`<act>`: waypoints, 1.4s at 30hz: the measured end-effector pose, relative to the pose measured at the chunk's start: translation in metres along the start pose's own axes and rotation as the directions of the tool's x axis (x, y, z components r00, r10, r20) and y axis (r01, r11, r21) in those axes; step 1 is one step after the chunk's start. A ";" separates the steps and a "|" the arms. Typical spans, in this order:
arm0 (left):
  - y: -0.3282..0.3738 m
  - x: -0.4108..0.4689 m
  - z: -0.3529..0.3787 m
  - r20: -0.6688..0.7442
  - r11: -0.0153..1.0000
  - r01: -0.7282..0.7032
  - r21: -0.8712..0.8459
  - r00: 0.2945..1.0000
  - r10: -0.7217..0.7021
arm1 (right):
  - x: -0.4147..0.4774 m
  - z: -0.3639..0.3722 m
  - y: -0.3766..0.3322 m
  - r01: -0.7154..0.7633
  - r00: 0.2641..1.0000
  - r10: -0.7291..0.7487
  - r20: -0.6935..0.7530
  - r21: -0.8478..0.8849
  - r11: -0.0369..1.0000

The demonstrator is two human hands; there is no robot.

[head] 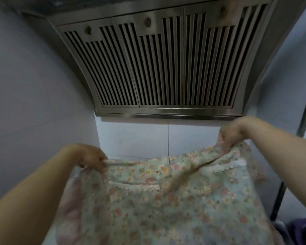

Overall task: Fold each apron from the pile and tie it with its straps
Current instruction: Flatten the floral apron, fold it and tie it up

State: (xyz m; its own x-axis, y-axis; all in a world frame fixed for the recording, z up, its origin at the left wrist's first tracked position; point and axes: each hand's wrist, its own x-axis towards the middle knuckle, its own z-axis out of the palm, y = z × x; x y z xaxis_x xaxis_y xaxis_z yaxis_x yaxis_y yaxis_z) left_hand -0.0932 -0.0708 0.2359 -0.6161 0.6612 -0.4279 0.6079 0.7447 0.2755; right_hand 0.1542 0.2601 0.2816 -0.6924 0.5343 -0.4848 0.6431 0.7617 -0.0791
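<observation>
left hand (90, 159) and right hand (231, 133) — both pinching the floral apron's (166, 200) top edge.

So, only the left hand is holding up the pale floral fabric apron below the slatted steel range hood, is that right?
Not quite: the head view shows both the left hand and the right hand pinching the top edge of the pale floral fabric apron, held up below the slatted steel range hood.
</observation>
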 end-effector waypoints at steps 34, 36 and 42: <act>-0.063 0.019 0.200 -0.169 0.896 -0.073 0.438 0.972 0.161 | 0.058 0.216 0.000 0.097 0.920 -0.348 -0.178 -0.758 0.645; -0.060 0.014 0.200 0.039 0.871 -0.030 0.491 0.999 0.013 | 0.043 0.215 -0.013 0.226 0.919 -0.390 -0.051 -0.742 0.631; -0.047 0.010 0.232 0.529 0.806 -0.072 0.588 0.788 -0.316 | 0.038 0.260 -0.021 0.104 0.695 0.087 0.714 -0.219 0.970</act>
State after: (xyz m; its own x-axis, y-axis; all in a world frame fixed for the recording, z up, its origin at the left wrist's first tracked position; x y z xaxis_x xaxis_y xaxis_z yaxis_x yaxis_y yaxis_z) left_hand -0.0122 -0.1201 0.0187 -0.4123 0.2379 -0.8794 0.8283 0.4998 -0.2532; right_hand 0.1991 0.1689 0.0388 -0.1923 0.1759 -0.9654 0.4808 0.8745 0.0636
